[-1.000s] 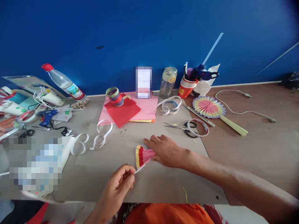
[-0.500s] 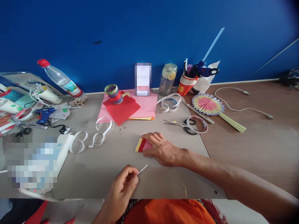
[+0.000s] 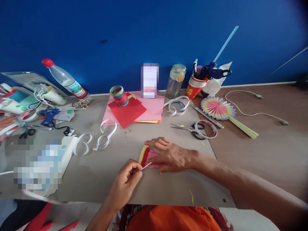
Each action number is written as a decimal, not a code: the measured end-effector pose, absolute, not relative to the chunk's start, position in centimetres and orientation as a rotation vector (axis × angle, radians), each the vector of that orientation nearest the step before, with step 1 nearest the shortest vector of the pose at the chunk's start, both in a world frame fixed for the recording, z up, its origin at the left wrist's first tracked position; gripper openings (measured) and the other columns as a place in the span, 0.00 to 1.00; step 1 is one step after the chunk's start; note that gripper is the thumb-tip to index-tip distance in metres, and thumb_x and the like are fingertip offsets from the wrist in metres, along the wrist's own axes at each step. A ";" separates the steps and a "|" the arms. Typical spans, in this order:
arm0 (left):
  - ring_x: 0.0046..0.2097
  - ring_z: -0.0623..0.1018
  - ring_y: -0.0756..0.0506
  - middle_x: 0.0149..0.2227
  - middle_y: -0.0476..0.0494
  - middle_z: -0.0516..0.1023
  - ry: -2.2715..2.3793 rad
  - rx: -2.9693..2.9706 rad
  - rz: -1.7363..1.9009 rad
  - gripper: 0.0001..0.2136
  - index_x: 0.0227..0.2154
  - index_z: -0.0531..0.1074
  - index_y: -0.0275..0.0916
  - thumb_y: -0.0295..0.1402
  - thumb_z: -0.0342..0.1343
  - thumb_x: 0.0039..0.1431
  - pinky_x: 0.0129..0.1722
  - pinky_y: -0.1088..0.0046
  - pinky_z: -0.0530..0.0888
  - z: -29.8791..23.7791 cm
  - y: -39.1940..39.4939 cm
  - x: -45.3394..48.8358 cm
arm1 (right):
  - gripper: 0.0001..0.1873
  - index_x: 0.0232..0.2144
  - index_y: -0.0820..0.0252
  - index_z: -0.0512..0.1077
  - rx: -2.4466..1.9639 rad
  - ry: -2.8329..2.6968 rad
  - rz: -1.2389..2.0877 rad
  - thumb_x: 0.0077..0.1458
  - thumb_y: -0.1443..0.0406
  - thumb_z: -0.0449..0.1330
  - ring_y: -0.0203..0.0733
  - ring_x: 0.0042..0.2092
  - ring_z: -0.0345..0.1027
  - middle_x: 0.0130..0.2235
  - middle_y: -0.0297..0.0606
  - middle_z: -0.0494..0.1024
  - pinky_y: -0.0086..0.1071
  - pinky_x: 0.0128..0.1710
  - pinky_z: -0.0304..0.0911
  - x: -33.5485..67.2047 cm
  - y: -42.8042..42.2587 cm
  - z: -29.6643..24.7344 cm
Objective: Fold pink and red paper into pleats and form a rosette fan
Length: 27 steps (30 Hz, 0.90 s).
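My left hand (image 3: 126,183) is closed in a pinch on a thin white strip (image 3: 146,166), whose free end reaches toward the pleated paper. That pleated paper (image 3: 145,156), banded yellow, red and pink, lies on the grey tabletop and is partly fanned out. My right hand (image 3: 169,155) rests over it with fingers spread and stretched out, covering its right part. The strip's tip lies close to the right fingers; whether it touches the paper I cannot tell.
Scissors (image 3: 187,127) and a tape roll (image 3: 206,129) lie beyond my right hand. A finished paper fan (image 3: 218,108) is at the right. Red paper (image 3: 127,112), a clear jar (image 3: 176,81) and a red cup (image 3: 193,86) stand farther back. Curled white strips (image 3: 106,138) lie left.
The pleated paper has spread wider toward me, and my right fingers have opened over it. My left hand with the strip has moved slightly up, nearer the paper. The view has shifted a little.
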<state>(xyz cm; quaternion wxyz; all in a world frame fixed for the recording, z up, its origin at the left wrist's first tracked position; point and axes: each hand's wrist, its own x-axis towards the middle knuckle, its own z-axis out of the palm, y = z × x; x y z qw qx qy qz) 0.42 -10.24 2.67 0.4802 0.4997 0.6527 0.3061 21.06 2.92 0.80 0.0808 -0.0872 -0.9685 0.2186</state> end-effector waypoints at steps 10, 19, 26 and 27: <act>0.28 0.67 0.50 0.25 0.50 0.68 1.521 1.154 0.726 0.11 0.31 0.70 0.39 0.42 0.53 0.57 0.29 0.78 0.64 3.0 -10.6 -0.2 | 0.19 0.51 0.50 0.71 -0.221 -2.864 0.870 0.57 0.67 0.55 0.51 0.62 0.50 0.62 0.48 0.53 0.47 0.57 0.51 20.7 3.3 1.1; 0.30 0.67 0.50 0.32 0.46 0.73 1.392 1.054 0.747 0.14 0.33 0.70 0.38 0.45 0.54 0.56 0.29 0.77 0.63 2.0 -10.4 -0.6 | 0.19 0.50 0.50 0.72 -0.191 -2.840 1.014 0.56 0.62 0.59 0.49 0.63 0.51 0.63 0.47 0.53 0.46 0.60 0.48 20.4 4.2 1.1; 0.27 0.61 0.52 0.28 0.50 0.67 1.412 1.060 0.766 0.13 0.33 0.69 0.39 0.44 0.54 0.57 0.27 0.78 0.59 1.9 -10.4 -0.9 | 0.25 0.52 0.51 0.71 -0.173 -2.873 1.038 0.53 0.52 0.61 0.52 0.64 0.48 0.64 0.48 0.54 0.44 0.60 0.49 20.2 4.7 1.6; 0.28 0.61 0.52 0.28 0.50 0.66 1.406 1.064 0.750 0.12 0.34 0.69 0.39 0.44 0.53 0.57 0.27 0.78 0.60 1.9 -10.3 -0.9 | 0.28 0.53 0.52 0.69 -0.187 -2.870 1.026 0.52 0.51 0.61 0.52 0.64 0.48 0.64 0.49 0.54 0.45 0.59 0.50 20.2 4.7 1.6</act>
